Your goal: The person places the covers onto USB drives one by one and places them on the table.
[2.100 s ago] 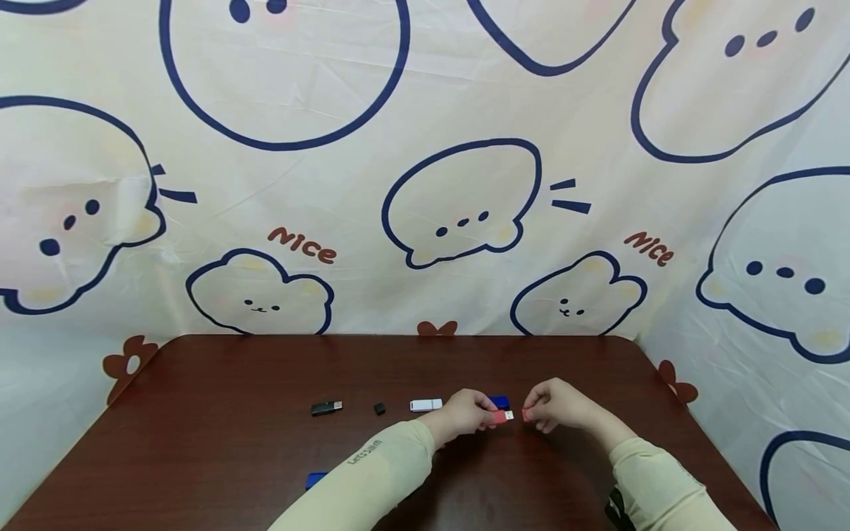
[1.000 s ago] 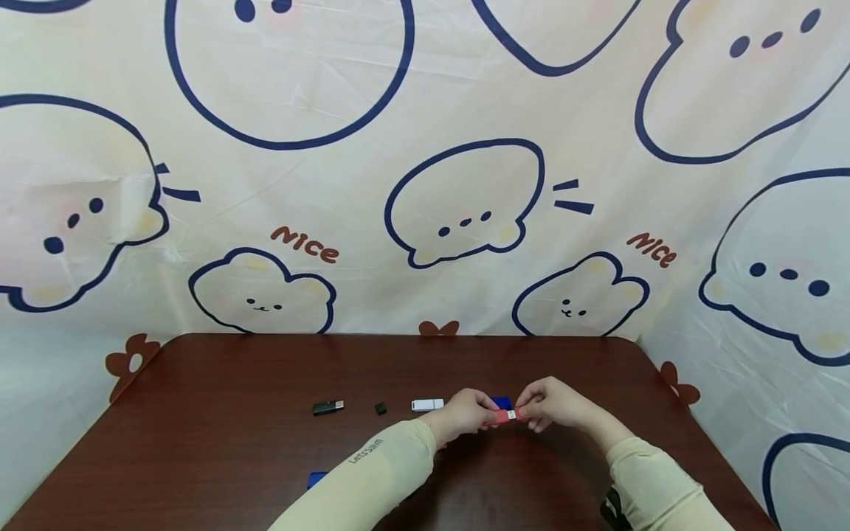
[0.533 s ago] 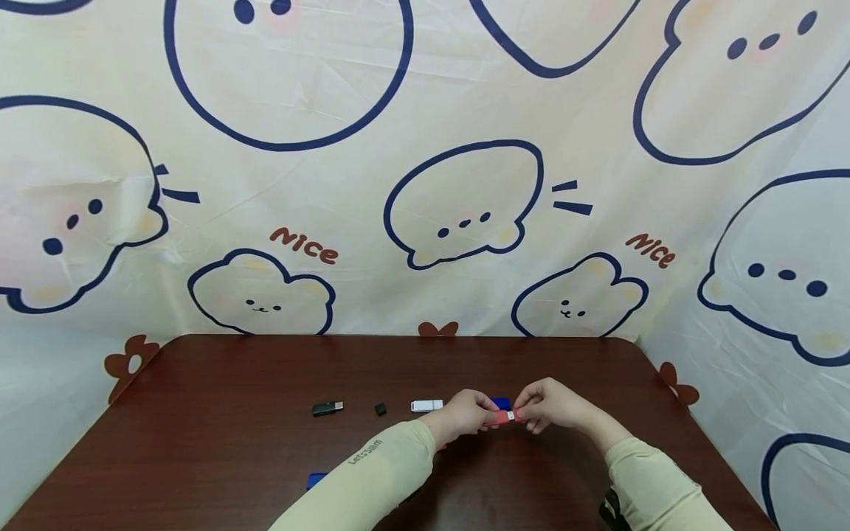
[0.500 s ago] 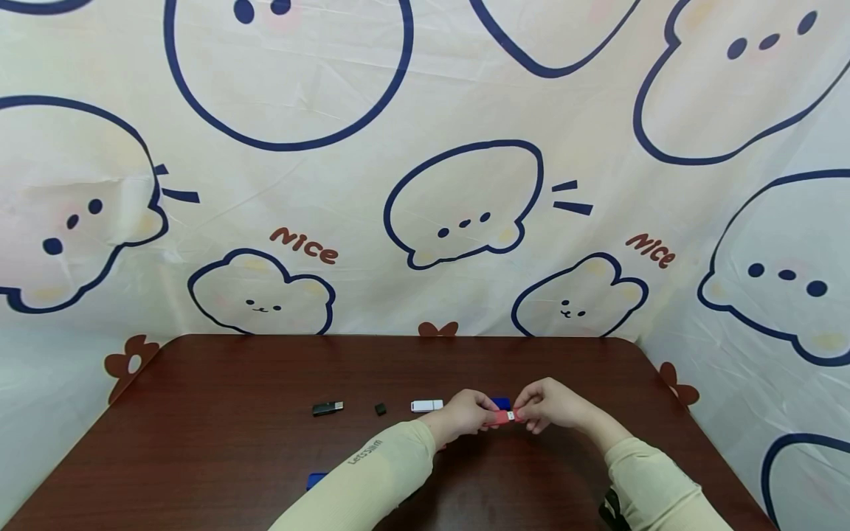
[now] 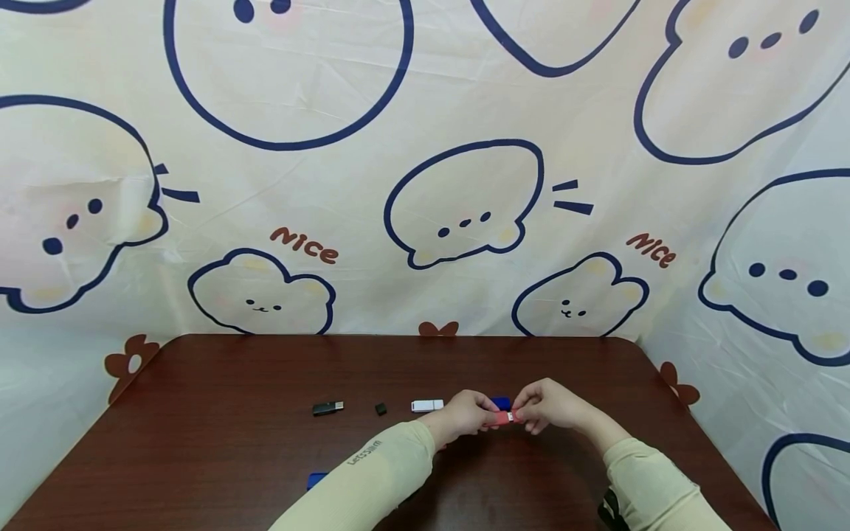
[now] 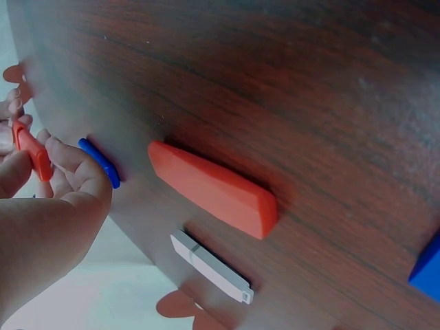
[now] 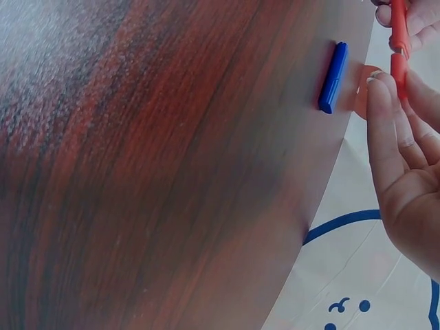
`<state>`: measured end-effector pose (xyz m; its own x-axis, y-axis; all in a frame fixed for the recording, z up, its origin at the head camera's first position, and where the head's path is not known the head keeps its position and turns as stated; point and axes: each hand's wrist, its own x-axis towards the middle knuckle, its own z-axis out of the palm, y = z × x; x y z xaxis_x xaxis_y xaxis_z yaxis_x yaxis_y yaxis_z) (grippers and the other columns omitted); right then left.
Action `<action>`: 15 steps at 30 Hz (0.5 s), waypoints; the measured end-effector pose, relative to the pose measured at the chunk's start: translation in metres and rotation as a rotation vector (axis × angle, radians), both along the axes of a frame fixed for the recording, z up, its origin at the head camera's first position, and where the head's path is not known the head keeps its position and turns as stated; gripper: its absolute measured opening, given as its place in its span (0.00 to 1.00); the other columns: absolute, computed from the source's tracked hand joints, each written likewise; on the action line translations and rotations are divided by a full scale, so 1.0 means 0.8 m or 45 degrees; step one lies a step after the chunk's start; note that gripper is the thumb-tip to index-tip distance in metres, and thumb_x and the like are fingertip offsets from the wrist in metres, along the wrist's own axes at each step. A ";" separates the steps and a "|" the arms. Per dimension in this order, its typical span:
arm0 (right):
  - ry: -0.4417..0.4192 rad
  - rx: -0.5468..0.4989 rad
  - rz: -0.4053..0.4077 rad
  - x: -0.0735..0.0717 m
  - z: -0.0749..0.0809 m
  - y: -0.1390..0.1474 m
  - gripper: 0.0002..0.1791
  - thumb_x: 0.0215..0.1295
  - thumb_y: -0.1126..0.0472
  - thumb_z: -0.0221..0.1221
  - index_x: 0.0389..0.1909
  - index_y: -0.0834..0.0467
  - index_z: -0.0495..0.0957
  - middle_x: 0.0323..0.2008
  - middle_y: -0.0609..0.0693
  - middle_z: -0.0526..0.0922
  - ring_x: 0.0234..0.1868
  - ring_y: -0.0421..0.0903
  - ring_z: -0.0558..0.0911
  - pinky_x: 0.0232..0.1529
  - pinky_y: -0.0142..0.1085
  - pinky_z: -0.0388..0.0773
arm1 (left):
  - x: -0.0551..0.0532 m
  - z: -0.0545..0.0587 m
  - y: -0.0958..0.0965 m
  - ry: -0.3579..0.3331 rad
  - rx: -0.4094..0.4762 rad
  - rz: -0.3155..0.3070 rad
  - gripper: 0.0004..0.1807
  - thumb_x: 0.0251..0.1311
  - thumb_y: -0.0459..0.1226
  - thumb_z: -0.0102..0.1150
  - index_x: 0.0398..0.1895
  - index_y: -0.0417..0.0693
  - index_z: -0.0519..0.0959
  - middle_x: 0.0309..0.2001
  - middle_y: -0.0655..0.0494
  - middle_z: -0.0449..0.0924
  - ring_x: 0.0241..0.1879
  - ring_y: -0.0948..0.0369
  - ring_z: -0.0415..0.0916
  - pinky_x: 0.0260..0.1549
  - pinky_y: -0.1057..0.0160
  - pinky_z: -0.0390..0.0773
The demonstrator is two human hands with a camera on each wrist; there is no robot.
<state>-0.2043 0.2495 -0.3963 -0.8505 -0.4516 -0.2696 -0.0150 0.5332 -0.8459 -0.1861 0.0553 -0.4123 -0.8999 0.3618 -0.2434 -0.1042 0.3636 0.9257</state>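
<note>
Hands (image 5: 467,411) (image 5: 553,404) pinch red USB stick (image 5: 499,418) and cap (image 7: 398,72) — backdrop (image 5: 361,184) reads "Nice".

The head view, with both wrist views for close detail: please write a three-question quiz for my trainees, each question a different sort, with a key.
1. Which unheld stick is visibly uncapped? A: white; B: black stick; C: blue.
2. True or false: the small black cap lies between the black stick and the white stick.
3. Fill in: the left hand pinches the ___; the right hand pinches the ___.

Key: 1. B. 2. True. 3. red stick; red cap.
</note>
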 end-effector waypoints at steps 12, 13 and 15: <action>-0.009 0.005 0.009 -0.001 0.000 -0.005 0.09 0.60 0.68 0.59 0.37 0.71 0.77 0.25 0.59 0.82 0.21 0.39 0.78 0.27 0.37 0.82 | -0.001 0.002 -0.001 0.004 -0.022 -0.023 0.04 0.58 0.32 0.58 0.34 0.39 0.81 0.28 0.48 0.82 0.25 0.62 0.69 0.24 0.68 0.66; -0.010 0.007 0.008 -0.001 0.000 -0.006 0.09 0.60 0.68 0.59 0.37 0.71 0.77 0.25 0.59 0.82 0.21 0.39 0.78 0.27 0.37 0.82 | -0.001 0.002 -0.001 0.004 -0.022 -0.025 0.04 0.58 0.32 0.58 0.34 0.39 0.81 0.28 0.48 0.82 0.25 0.62 0.69 0.24 0.68 0.66; -0.011 0.010 0.006 -0.001 0.000 -0.006 0.09 0.60 0.68 0.59 0.37 0.71 0.77 0.25 0.58 0.82 0.20 0.39 0.78 0.27 0.37 0.81 | -0.001 0.002 -0.001 0.004 -0.025 -0.026 0.04 0.58 0.32 0.58 0.34 0.39 0.81 0.29 0.47 0.83 0.25 0.62 0.69 0.24 0.68 0.66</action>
<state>-0.2050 0.2446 -0.3965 -0.8458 -0.4537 -0.2805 -0.0103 0.5397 -0.8418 -0.1873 0.0547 -0.4110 -0.8931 0.3754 -0.2478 -0.0936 0.3837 0.9187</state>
